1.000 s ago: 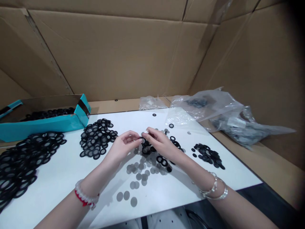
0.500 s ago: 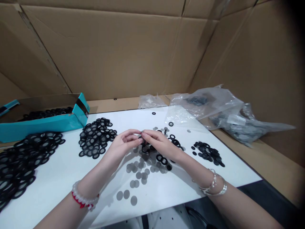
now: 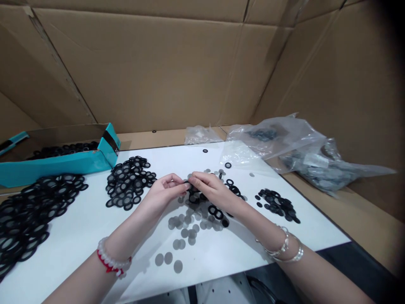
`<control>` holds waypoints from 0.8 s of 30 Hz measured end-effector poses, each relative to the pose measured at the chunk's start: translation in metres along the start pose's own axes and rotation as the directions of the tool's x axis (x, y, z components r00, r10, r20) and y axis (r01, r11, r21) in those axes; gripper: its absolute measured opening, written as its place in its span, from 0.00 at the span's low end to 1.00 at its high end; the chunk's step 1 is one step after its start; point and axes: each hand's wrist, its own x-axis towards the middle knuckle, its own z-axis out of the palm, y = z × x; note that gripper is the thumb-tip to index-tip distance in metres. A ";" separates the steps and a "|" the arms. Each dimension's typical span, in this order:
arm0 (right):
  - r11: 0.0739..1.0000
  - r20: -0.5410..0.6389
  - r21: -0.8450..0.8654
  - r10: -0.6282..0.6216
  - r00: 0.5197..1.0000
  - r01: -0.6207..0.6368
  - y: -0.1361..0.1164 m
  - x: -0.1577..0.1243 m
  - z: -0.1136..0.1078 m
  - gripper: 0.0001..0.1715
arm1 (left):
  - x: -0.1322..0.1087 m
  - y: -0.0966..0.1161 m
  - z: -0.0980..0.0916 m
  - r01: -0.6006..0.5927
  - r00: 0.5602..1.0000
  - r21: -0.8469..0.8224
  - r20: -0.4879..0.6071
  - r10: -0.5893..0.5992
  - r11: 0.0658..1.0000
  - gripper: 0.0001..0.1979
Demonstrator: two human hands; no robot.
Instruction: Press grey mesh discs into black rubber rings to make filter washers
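Note:
My left hand (image 3: 168, 188) and my right hand (image 3: 212, 189) meet fingertip to fingertip above the middle of the white table. Pinched between them is a small black rubber washer (image 3: 187, 182), mostly covered by fingers and thumbs. Below and beside the hands lie loose black rubber washers (image 3: 218, 214) and thin grey mesh discs (image 3: 191, 233), scattered and overlapping. To the left of my left hand is a heap of black washers with grey mesh in their centres (image 3: 128, 181). Small black discs (image 3: 278, 204) form a pile right of my right hand.
A larger heap of meshed washers (image 3: 38, 211) spreads over the left of the white tabletop (image 3: 133, 261). Behind it stands a blue-edged cardboard box (image 3: 57, 165) holding more washers. Clear plastic bags (image 3: 275, 131) lie at the back right. Cardboard walls (image 3: 152, 71) enclose the back and right.
The left fingers have opened slightly away from the pinch, while both thumbs and fingertips stay at the washer. The view has shifted a little; the piles look the same.

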 end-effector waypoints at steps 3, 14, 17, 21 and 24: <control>0.998 -0.006 -0.036 -0.042 0.999 0.042 0.000 0.000 0.003 0.20 | 0.001 -0.001 0.002 0.019 0.999 -0.085 -0.046 -0.023 0.996 0.16; 0.996 -0.113 -0.066 -0.073 0.991 0.066 -0.004 -0.002 0.005 0.19 | -0.001 0.003 -0.002 0.029 0.999 0.010 0.016 -0.030 1.000 0.16; 0.995 -0.058 -0.064 -0.074 0.996 0.070 -0.002 0.000 0.001 0.18 | 0.001 0.003 -0.004 0.101 0.994 -0.017 0.050 -0.100 0.995 0.16; 0.997 -0.037 -0.064 -0.050 0.998 0.048 -0.001 -0.001 0.003 0.19 | 0.003 -0.001 -0.005 0.066 0.998 0.039 -0.024 -0.065 0.997 0.16; 0.995 -0.045 -0.090 -0.033 0.998 0.029 0.000 -0.001 0.005 0.19 | 0.004 -0.004 -0.005 0.053 0.996 0.041 -0.070 -0.050 0.998 0.15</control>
